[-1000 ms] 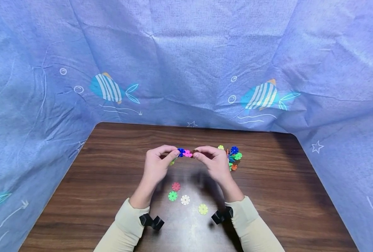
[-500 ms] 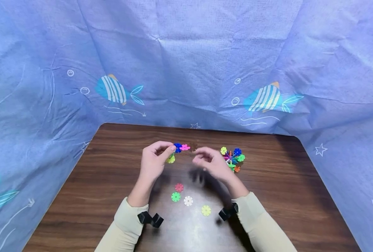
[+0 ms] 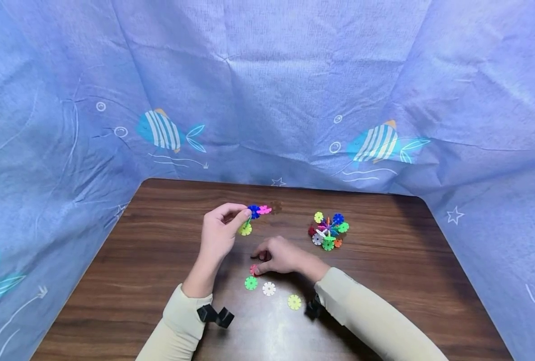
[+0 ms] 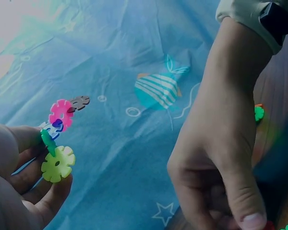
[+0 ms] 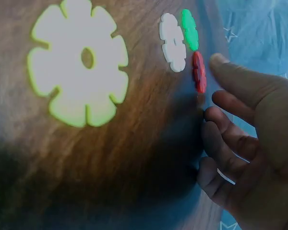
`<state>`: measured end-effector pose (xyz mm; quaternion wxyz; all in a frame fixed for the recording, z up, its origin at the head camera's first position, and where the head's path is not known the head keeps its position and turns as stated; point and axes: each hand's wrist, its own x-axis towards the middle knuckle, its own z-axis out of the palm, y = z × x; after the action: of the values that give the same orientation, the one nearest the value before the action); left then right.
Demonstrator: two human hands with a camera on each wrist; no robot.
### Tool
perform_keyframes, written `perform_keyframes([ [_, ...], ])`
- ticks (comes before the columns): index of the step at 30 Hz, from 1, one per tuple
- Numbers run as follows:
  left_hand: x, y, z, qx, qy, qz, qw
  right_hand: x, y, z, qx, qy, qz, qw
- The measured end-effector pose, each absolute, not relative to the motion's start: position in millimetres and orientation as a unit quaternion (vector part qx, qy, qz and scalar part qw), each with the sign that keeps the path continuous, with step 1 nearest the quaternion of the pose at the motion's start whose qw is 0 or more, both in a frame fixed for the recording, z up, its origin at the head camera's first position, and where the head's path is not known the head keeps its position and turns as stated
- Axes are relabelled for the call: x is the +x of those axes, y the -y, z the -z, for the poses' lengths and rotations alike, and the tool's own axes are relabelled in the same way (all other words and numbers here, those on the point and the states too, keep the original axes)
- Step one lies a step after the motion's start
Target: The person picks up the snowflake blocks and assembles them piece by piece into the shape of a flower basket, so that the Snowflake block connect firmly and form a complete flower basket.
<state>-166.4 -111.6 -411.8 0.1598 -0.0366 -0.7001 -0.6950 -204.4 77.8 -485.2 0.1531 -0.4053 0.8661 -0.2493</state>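
My left hand (image 3: pixel 219 229) pinches a chain of interlocking notched plastic discs above the table. In it I see a blue disc (image 3: pixel 254 212), a pink disc (image 3: pixel 263 210), a brown disc (image 3: pixel 275 206) and a yellow-green disc (image 3: pixel 245 229); a green disc (image 4: pixel 48 142) joins them in the left wrist view. Low over the table, my right hand (image 3: pixel 280 255) reaches to a loose red disc (image 3: pixel 252 269), which the thumb partly covers in the head view. Its fingers are bent loosely in the right wrist view, the thumb tip close beside the red disc (image 5: pixel 198 72).
Near the red disc lie a green disc (image 3: pixel 251 283), a white disc (image 3: pixel 269 289) and a yellow disc (image 3: pixel 294 302). A many-coloured cluster of joined discs (image 3: pixel 328 238) stands farther right on the wooden table (image 3: pixel 384 260). A blue fish-print cloth (image 3: pixel 267 100) hangs behind.
My right hand has let go of the chain's brown end and moved down and left to the loose red disc. The left hand keeps holding the chain, shifted slightly left.
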Motion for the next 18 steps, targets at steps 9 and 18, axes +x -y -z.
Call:
perform_keyframes([
  [9,-166.1,110.7,413.3,-0.04,0.701,0.693,0.163,-201.7,-75.2,482.0,-0.418,-0.871,0.208,0.155],
  [18,-167.0,109.7,413.1,-0.025,0.701,0.695,0.156,-202.2,-77.7,487.1,-0.414,-0.874,0.214,0.139],
])
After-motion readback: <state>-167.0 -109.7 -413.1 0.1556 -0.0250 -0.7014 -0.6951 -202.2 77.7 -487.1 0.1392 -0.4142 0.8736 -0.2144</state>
